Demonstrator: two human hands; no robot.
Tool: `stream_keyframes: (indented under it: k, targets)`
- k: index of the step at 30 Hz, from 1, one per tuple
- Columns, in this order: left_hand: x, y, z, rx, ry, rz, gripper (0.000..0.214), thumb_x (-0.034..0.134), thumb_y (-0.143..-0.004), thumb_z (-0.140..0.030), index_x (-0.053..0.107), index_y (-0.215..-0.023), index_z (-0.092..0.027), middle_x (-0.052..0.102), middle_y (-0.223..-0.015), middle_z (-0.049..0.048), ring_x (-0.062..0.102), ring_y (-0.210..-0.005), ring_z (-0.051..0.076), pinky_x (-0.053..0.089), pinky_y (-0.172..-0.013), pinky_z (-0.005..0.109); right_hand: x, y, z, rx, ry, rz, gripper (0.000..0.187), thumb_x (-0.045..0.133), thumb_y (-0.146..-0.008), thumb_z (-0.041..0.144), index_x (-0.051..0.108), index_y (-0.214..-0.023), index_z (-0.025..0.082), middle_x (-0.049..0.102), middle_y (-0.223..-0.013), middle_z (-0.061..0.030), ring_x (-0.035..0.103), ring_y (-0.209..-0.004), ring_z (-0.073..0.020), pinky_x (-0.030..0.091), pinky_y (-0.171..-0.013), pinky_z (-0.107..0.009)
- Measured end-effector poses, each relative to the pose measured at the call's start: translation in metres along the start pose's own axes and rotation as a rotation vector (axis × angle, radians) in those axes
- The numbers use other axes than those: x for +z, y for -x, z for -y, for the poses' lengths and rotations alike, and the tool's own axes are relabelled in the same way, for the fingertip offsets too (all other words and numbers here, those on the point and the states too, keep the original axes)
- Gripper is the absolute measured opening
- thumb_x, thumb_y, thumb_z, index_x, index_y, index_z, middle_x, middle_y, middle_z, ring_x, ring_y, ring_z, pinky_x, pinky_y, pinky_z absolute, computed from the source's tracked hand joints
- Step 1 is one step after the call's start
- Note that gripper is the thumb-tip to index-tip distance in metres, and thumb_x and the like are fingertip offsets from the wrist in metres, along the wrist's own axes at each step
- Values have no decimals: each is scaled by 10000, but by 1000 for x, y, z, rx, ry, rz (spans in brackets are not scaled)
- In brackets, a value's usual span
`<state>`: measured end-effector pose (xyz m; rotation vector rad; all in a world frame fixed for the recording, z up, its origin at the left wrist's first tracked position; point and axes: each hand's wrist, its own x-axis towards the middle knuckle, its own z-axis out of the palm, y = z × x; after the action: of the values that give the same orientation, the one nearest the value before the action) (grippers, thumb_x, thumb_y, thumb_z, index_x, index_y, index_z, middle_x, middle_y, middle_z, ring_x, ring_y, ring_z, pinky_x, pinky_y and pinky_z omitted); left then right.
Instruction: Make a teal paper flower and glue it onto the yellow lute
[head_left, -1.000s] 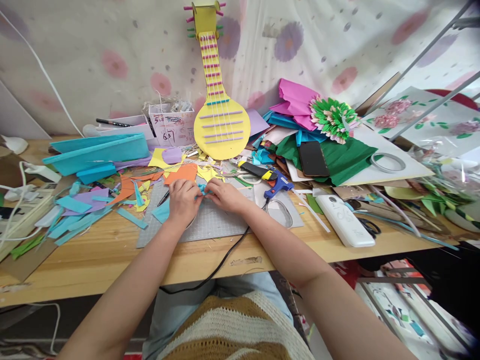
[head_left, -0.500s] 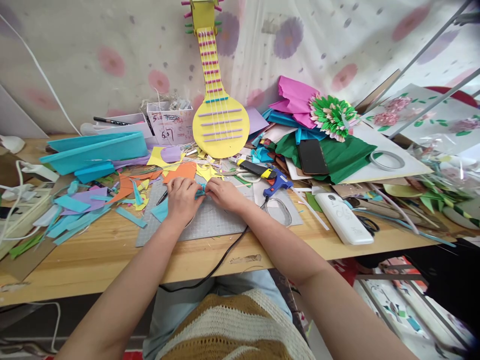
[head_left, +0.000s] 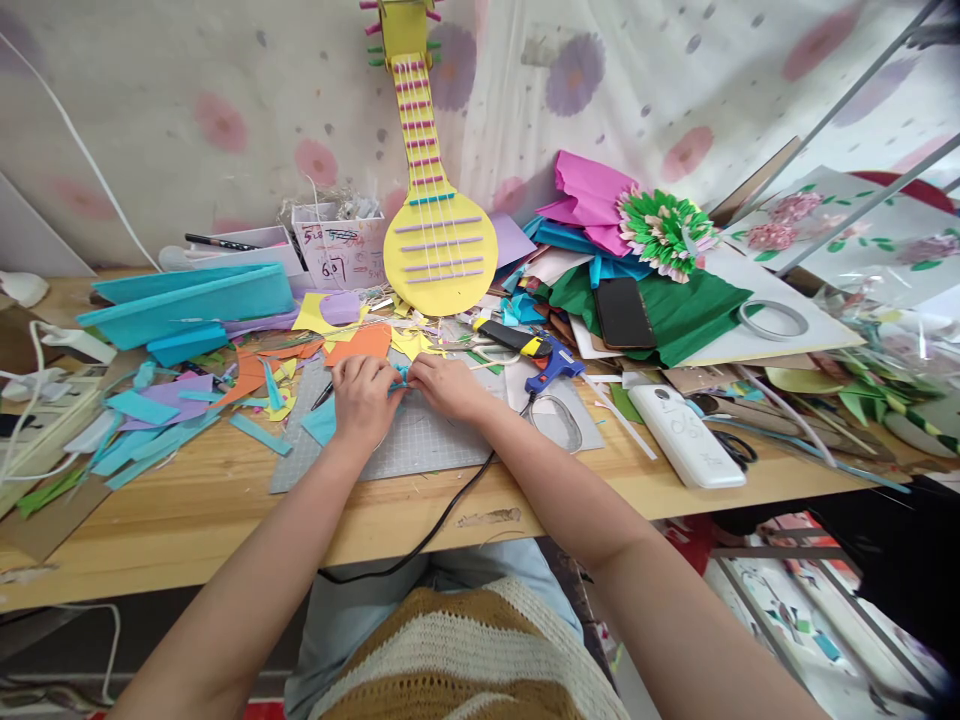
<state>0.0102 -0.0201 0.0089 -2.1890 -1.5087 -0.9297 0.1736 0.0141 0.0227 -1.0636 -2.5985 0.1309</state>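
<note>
Paper scrap [head_left: 402, 376], blue and small, is pinched between the fingertips of the left hand [head_left: 365, 398] and the right hand [head_left: 444, 384]; its full shape is hidden by the fingers. The two hands are nearly together, both closed on the scrap, above the grey mat [head_left: 431, 450], which lies around the middle of the tabletop [head_left: 195, 530], set back from its front edge. Beside the left hand, a pen [head_left: 322, 397] and a light blue sheet [head_left: 319, 424] lie on the mat, with orange paper [head_left: 364, 343] just behind.

Past the right hand are a yellow and black knife [head_left: 514, 337] and a blue glue gun [head_left: 555, 365]; a black cord [head_left: 450, 515] passes under the right forearm and over the tabletop's front edge. A roll of tape [head_left: 555, 424] sits at the mat's right edge. Farther along, toward the front right of the tabletop, is a white power bank [head_left: 686, 438], and behind it a phone [head_left: 624, 313] on green paper [head_left: 701, 318].

Toward the tabletop's back edge, a yellow paper lute [head_left: 441, 255] leans upright, with a white box [head_left: 341, 248] beside it. Blue strips [head_left: 150, 450] cover part of the left end.
</note>
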Motion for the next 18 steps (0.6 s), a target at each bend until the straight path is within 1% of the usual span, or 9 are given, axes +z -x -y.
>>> stream_keyframes:
  k: [4, 10, 14, 18]
  targets:
    - [0, 0, 1, 27, 14, 4, 86, 634, -748, -247, 598, -674, -223, 624, -787, 34, 498, -870, 226, 309, -869, 424, -2, 1, 0, -8, 1, -9, 203, 413, -926, 249, 597, -955, 169, 589, -967, -53, 546, -852, -141, 329, -627, -242]
    - [0, -1, 5, 66, -1, 15, 101, 623, -758, -243, 599, -661, -223, 627, -768, 30, 507, -857, 226, 326, -842, 422, -5, 4, 1, -39, 23, -35, 184, 446, -903, 232, 578, -1022, 182, 573, -1032, -60, 524, -913, -151, 325, -631, -240]
    - [0, -1, 6, 87, -19, 26, 94, 628, -759, -264, 610, -674, -228, 635, -801, 28, 505, -869, 225, 321, -855, 427, -4, 3, 1, -55, 51, -33, 201, 413, -925, 233, 607, -960, 192, 579, -999, -51, 516, -873, -139, 302, -622, -243]
    - [1, -1, 5, 64, -29, 13, 74, 637, -752, -285, 619, -702, -233, 637, -817, 28, 501, -885, 229, 311, -877, 433, -1, 0, -1, -65, 39, -53, 203, 419, -927, 224, 617, -928, 181, 580, -953, -53, 505, -855, -137, 300, -641, -247]
